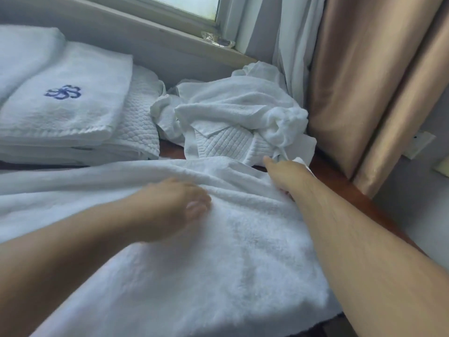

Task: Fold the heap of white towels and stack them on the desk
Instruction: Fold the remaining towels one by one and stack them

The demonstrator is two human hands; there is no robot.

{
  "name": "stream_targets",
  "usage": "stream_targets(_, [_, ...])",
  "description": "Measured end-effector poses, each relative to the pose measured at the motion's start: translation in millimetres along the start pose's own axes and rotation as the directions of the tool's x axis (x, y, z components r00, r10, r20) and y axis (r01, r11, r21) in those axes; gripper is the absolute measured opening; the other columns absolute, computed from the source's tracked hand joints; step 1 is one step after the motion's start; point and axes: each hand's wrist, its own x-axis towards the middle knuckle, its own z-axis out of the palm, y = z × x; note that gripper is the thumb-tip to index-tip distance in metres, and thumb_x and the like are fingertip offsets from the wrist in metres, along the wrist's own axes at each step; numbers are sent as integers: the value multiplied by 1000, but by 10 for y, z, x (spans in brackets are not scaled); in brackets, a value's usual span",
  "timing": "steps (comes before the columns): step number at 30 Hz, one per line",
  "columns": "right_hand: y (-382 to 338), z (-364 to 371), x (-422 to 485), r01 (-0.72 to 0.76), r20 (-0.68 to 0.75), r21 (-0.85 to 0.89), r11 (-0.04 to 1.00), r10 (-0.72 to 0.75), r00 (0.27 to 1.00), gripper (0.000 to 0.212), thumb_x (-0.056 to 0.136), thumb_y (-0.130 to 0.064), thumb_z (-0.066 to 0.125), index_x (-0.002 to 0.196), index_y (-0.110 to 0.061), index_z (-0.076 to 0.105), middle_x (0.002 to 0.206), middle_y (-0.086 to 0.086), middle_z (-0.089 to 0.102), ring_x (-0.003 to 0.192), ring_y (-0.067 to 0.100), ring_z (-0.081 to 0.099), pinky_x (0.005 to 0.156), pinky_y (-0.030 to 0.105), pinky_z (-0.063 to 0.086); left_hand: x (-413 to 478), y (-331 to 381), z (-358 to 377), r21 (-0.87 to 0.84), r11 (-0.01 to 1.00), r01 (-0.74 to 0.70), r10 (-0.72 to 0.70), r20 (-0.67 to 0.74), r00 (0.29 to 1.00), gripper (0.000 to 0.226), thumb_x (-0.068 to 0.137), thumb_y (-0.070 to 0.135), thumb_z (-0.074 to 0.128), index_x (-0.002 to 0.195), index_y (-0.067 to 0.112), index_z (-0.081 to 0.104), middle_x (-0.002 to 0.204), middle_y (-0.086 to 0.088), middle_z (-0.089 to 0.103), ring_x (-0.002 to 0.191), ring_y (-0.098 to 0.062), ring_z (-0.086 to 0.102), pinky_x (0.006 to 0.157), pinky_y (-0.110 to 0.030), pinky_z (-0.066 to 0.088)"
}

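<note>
A large white towel (218, 251) lies spread across the near part of the brown desk (340, 183). My left hand (170, 207) rests on its middle, blurred, with fingers lightly bent on the cloth. My right hand (284, 176) is at the towel's far right edge, thumb on top and fingers tucked under, gripping that edge. Just beyond it sits the crumpled heap of white towels (230, 117). At the far left stands a stack of folded towels (63, 110); the top one bears a blue emblem.
A grey window sill (170, 45) runs behind the desk. White sheer and beige curtains (364, 93) hang at the right, touching the heap. The desk's right edge drops off beside my right forearm.
</note>
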Motion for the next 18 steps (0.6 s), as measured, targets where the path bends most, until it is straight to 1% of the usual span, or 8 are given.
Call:
stream_targets(2, [5,-30,211,-20,93,9,1000,19,995,27,105,-30,30,102,-17,53,90,2,54,76,21,59,77,26,50,159,-43,-100,-125,988,87,-111,-198,974,25,100,37,51,121,42,62,127,17,60,104,-8,53,87,-28,42])
stream_targets(5, [60,15,385,8,164,22,1000,-12,986,29,100,-17,43,70,-17,43,69,2,48,54,15,46,39,18,40,272,-127,-16,-172,965,198,-253,-421,871,25,99,31,53,122,37,59,131,12,48,110,-20,56,88,-39,49])
stream_targets(7, [50,34,505,-12,177,-52,999,21,984,30,98,-14,46,68,-18,44,63,2,50,48,14,49,43,21,40,298,-193,43,-151,959,239,-281,-435,855,30,100,34,50,130,38,53,134,11,44,111,-25,57,86,-43,50])
stream_targets(9, [-47,48,583,-109,155,-158,982,133,979,25,95,-13,51,71,-15,52,55,4,59,54,16,55,62,23,46,334,-279,48,-139,961,240,-278,-469,838,31,101,36,45,131,40,52,134,11,48,111,-27,58,84,-45,51])
stream_targets(11, [-126,64,605,-156,89,-321,934,194,977,9,93,-12,55,94,-15,64,90,6,71,89,22,58,83,34,42,356,-343,38,-168,959,228,-281,-461,842,34,103,33,41,135,39,53,137,10,51,117,-26,55,89,-45,50])
stream_targets(13, [-103,213,561,-136,-47,-367,920,127,991,31,96,-6,52,125,-10,62,128,15,61,113,33,57,84,46,47,348,-377,25,-193,962,194,-263,-447,855,38,104,26,42,138,39,52,140,11,50,123,-24,52,93,-42,47])
stream_targets(15, [-4,357,463,-102,-264,-281,954,25,964,34,100,-3,43,129,0,59,126,21,62,114,36,59,77,41,47,321,-366,11,-216,965,148,-237,-482,843,39,103,23,46,136,40,55,138,13,52,122,-21,53,92,-40,47])
stream_targets(18, [49,277,435,-42,-366,160,986,99,925,32,103,-7,40,128,0,59,119,19,65,110,34,61,77,36,46,307,-324,-16,-196,977,88,-183,-551,814,36,101,25,52,132,42,58,133,18,55,118,-20,56,87,-40,49])
